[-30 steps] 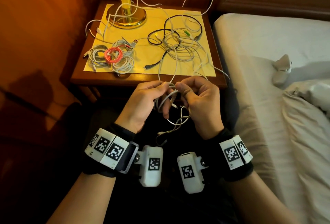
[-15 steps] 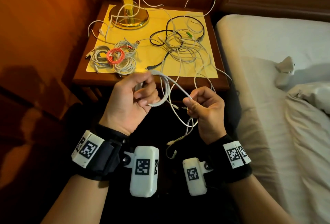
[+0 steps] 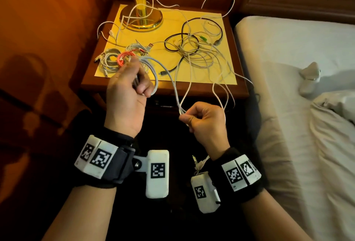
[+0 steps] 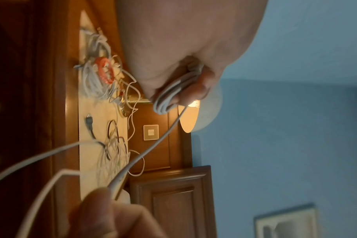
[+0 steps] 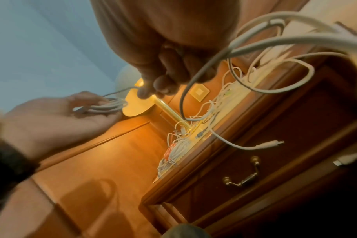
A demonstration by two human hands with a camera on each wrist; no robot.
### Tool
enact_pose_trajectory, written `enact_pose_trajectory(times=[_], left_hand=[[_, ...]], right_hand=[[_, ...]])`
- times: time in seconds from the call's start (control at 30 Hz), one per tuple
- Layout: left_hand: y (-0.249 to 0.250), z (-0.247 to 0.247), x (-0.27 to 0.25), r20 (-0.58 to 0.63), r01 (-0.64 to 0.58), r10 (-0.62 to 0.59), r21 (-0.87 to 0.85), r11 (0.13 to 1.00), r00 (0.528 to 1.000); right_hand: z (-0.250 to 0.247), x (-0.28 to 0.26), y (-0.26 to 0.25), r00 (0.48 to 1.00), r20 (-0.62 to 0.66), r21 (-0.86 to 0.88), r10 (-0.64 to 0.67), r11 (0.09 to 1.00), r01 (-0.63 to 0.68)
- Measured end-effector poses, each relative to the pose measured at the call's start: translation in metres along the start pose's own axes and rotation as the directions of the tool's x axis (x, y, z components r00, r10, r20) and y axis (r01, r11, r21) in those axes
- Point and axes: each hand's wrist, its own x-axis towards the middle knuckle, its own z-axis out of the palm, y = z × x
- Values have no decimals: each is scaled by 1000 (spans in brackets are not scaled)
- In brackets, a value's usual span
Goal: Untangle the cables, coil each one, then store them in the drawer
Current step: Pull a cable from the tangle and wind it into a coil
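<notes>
My left hand (image 3: 134, 85) grips a few coiled loops of a white cable (image 3: 169, 76) in front of the nightstand; the loops (image 4: 171, 95) show between its fingers. The same cable runs down to my right hand (image 3: 196, 117), which pinches it lower and to the right, with its plug ends (image 3: 197, 164) dangling by the wrist. A tangle of white and black cables (image 3: 197, 52) lies on the nightstand's yellow mat (image 3: 221, 21). Coiled white cables and an orange coil (image 3: 123, 60) lie at the mat's left. The closed drawer (image 5: 261, 161) with a brass handle (image 5: 243, 177) is below the top.
A brass lamp base (image 3: 141, 19) stands at the back of the nightstand (image 3: 92, 85). A bed with white sheets (image 3: 297, 106) is on the right, with a small white object (image 3: 310, 76) on it. A wood-panelled wall (image 3: 48, 29) is on the left.
My hands have drawn apart: the left one rose toward the nightstand's front edge with the coiled loops, the right one dropped and slid along the cable, stretching it between them.
</notes>
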Motion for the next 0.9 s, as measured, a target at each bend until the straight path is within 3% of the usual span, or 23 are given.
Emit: enact_pose_trajectory(times=[0.1, 0.23, 0.43, 0.53, 0.63, 0.77, 0.9], left_hand=[[-6, 3, 0, 9, -82, 82, 236, 968, 997], [-15, 0, -4, 103, -148, 113, 454, 879, 988], [-20, 0, -11, 128, -38, -43, 568, 822, 991], [-18, 6, -15, 133, 123, -210, 478, 870, 969], [-17, 10, -18, 186, 203, -338, 511, 835, 923], [-14, 12, -16, 184, 289, -427, 503, 815, 885], [0, 6, -11, 145, 382, -422, 241, 892, 895]], right_hand=[[3, -5, -6, 984, 153, -110, -87, 988, 105], [0, -7, -25, 909, 369, -86, -194, 967, 242], [-6, -1, -38, 950, 184, 133, -251, 964, 229], [-9, 1, -40, 957, 18, 114, -290, 952, 286], [-9, 3, -39, 952, -84, 53, -294, 953, 299], [-12, 4, -34, 954, -91, 109, -285, 950, 294], [-16, -1, -25, 974, -23, 230, -224, 947, 223]])
